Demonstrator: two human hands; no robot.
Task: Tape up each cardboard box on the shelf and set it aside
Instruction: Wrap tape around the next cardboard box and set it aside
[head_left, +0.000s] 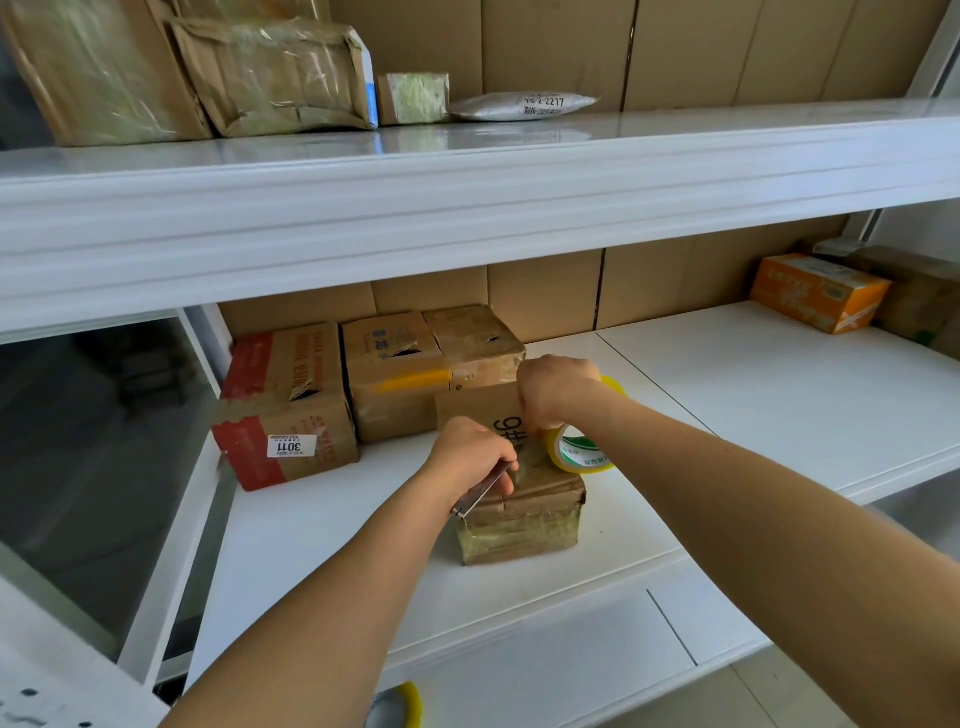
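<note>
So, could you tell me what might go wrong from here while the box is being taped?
1. The left hand holds a metal blade close to its own fingers on the small box; a slip could nick them.
2. The right hand grips the tape roll; the stretched tape may wrinkle or tear unevenly.
3. The small box sits unbraced, so pulling could shift it.

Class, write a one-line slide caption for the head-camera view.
Left hand holds a metal blade on a small taped cardboard box while the right hand holds a yellow tape roll.

White shelving (467, 208), cardboard backing (675, 52)
</note>
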